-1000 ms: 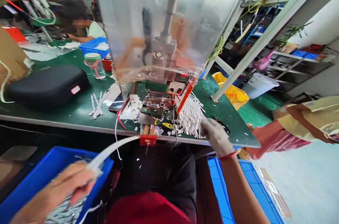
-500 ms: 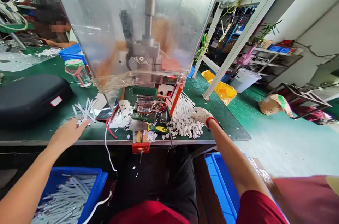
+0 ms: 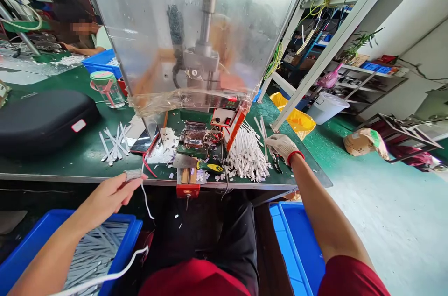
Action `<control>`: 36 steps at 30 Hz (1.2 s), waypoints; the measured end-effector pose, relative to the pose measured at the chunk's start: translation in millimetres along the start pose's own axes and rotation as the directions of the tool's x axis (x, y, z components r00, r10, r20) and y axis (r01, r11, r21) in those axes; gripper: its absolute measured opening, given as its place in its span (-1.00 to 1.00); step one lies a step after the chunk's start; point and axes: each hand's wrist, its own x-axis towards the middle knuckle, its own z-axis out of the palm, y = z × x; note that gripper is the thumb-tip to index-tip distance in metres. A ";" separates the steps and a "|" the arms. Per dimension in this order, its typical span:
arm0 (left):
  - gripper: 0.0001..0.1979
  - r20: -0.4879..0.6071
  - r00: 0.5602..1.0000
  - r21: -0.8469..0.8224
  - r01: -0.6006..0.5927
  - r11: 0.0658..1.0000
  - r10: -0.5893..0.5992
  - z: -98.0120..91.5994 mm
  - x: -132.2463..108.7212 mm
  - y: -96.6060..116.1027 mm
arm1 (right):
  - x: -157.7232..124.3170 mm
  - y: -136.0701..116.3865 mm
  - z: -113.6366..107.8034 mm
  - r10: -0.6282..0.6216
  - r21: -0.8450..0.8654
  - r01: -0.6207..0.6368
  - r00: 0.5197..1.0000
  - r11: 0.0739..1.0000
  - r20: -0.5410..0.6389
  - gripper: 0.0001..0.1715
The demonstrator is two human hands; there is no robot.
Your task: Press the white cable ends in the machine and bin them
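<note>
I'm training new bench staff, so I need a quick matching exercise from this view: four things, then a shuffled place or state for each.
Things:
1. Right hand
2. Left hand
3. Yellow-and-green-handled screwdriver
4. Black padded case

Places or states:
A. On the green bench top, at far left
B. Bare, above a blue crate
C. In a white glove with a red cuff band
D. Beside a heap of white strips

Pairs: 1-C, 2-B, 3-D, 4-A
</note>
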 end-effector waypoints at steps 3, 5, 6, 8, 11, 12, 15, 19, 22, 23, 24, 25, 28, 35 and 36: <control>-0.37 0.174 0.983 -0.071 -0.048 0.996 0.060 22.7 -7.1 24.2 | -6.1 1.2 11.0 0.050 0.228 -0.056 0.998 0.972 0.030 -0.76; -0.41 0.268 0.957 -0.063 -0.094 0.994 0.108 38.8 -10.2 40.6 | -9.9 1.2 20.3 0.057 0.248 -0.063 0.998 0.967 0.033 -0.79; -0.43 0.305 0.943 -0.057 -0.121 0.991 0.132 45.8 -11.3 47.3 | -11.8 0.2 23.1 0.043 0.254 -0.049 0.999 0.966 0.031 -0.78; -0.46 0.364 0.916 -0.061 -0.159 0.985 0.170 57.2 -13.0 56.8 | -16.9 -5.9 22.6 -0.006 0.297 0.001 1.000 0.955 0.016 -0.74; -0.49 0.445 0.873 -0.118 -0.163 0.979 0.199 70.0 -13.6 63.1 | -33.6 -27.6 12.2 -0.071 0.414 0.084 0.996 0.907 -0.046 -0.66; -0.51 0.469 0.858 -0.145 -0.161 0.976 0.211 74.6 -13.1 64.6 | -43.0 -37.9 9.6 -0.085 0.453 0.102 0.995 0.886 -0.056 -0.64; -0.56 0.488 0.831 -0.252 -0.157 0.955 0.266 94.3 -8.9 72.0 | -83.3 -71.9 16.5 -0.151 0.576 0.104 0.988 0.811 0.034 -0.59; -0.51 0.422 0.838 -0.473 -0.123 0.872 0.347 132.7 0.4 84.8 | -145.3 -107.0 55.6 -0.280 0.695 0.019 0.923 0.719 0.265 -0.57; -0.47 0.374 0.854 -0.584 -0.086 0.807 0.361 154.7 3.1 86.0 | -174.4 -120.2 82.8 -0.307 0.701 -0.011 0.894 0.713 0.326 -0.56; -0.46 0.366 0.860 -0.604 -0.070 0.794 0.355 158.3 2.3 84.3 | -179.0 -122.8 89.0 -0.304 0.702 -0.013 0.896 0.712 0.325 -0.57; -0.46 0.368 0.864 -0.619 -0.049 0.784 0.344 160.0 0.8 82.0 | -181.4 -124.8 93.7 -0.295 0.703 -0.014 0.901 0.711 0.317 -0.57; -0.45 0.375 0.865 -0.631 -0.025 0.775 0.333 159.9 -1.3 79.3 | -182.0 -126.5 97.3 -0.286 0.704 -0.013 0.908 0.710 0.305 -0.58; -0.45 0.407 0.864 -0.666 0.058 0.744 0.297 154.2 -8.0 71.5 | -180.0 -130.0 104.8 -0.273 0.706 -0.005 0.921 0.708 0.280 -0.59; -0.44 0.383 0.903 -0.739 0.171 0.652 0.197 148.6 -10.9 64.1 | -183.7 -137.6 120.6 -0.287 0.672 0.031 0.918 0.740 0.274 -0.59; -0.43 0.376 0.907 -0.741 0.173 0.649 0.187 149.0 -10.7 63.6 | -183.3 -138.3 122.8 -0.281 0.672 0.022 0.918 0.740 0.279 -0.58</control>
